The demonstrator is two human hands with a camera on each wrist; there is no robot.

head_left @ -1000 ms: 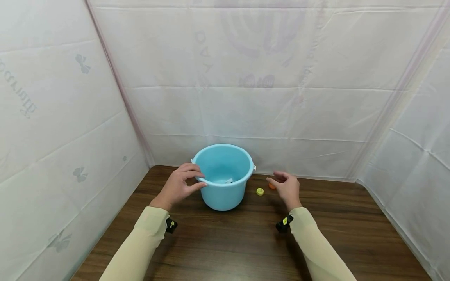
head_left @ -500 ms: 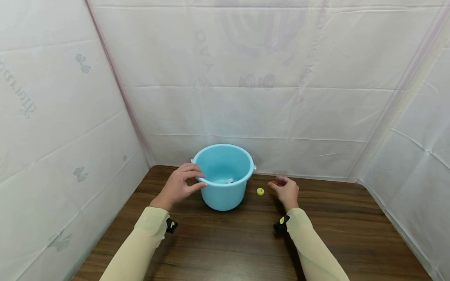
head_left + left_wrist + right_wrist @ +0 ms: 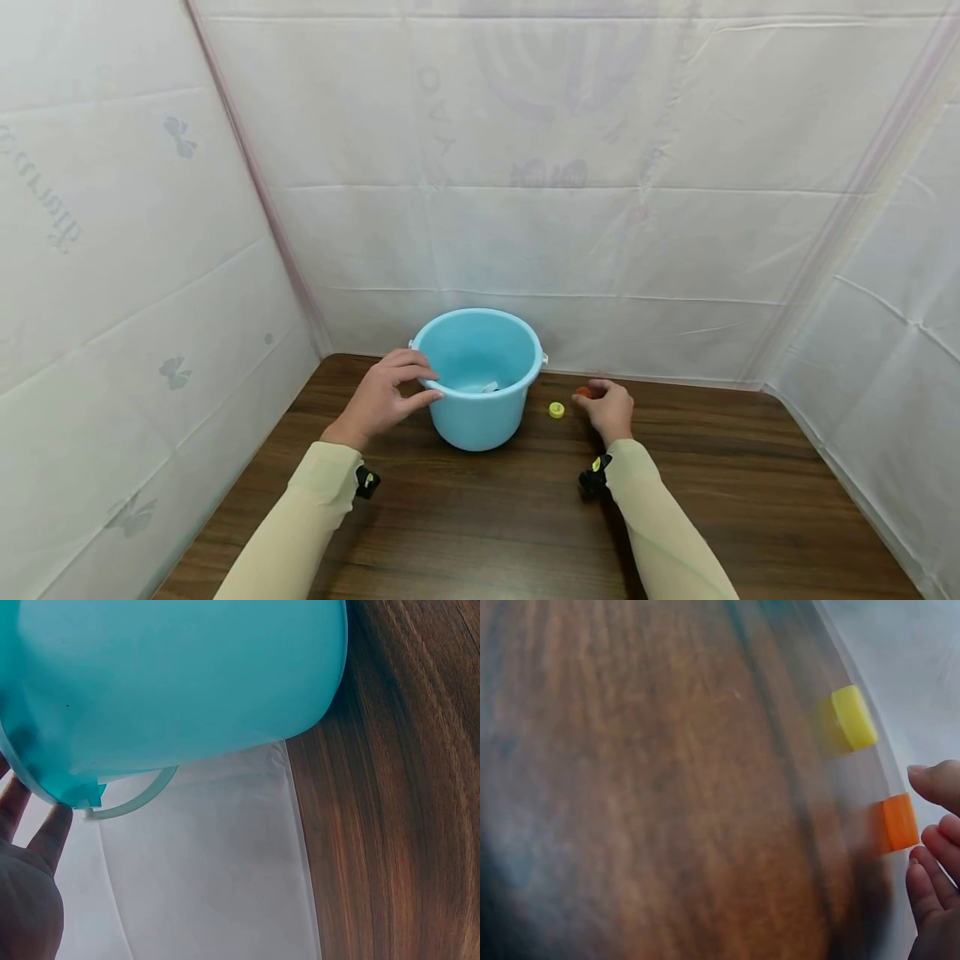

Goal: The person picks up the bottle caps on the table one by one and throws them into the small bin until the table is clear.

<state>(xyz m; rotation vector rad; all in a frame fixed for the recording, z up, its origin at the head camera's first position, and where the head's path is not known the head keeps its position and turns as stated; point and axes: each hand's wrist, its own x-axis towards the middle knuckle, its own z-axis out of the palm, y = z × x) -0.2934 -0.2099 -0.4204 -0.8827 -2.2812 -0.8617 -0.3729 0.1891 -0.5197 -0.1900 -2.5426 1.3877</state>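
A light blue bucket (image 3: 477, 421) stands upright near the back of the table. My left hand (image 3: 378, 398) holds its left rim, fingers over the edge and thumb on the outside; the left wrist view shows these fingers (image 3: 49, 836) at the rim beside the handle mount. To the bucket's right, my right hand (image 3: 611, 410) is around a small orange bottle cap (image 3: 583, 392), partly hidden in the head view. The right wrist view has the thumb apart from the orange cap, fingertips close to it. A yellow bottle cap (image 3: 556, 410) lies between bucket and right hand.
Something small and whitish (image 3: 491, 387) lies at the bottom of the bucket. White sheeting (image 3: 480, 233) rises along the back and both sides of the dark wooden table (image 3: 480, 517). A pale handle (image 3: 142, 796) hangs against the bucket's side.
My right hand has lowered slightly and shifted a little left around the orange cap, its fingers reaching behind it. The left hand and bucket have stayed in place.
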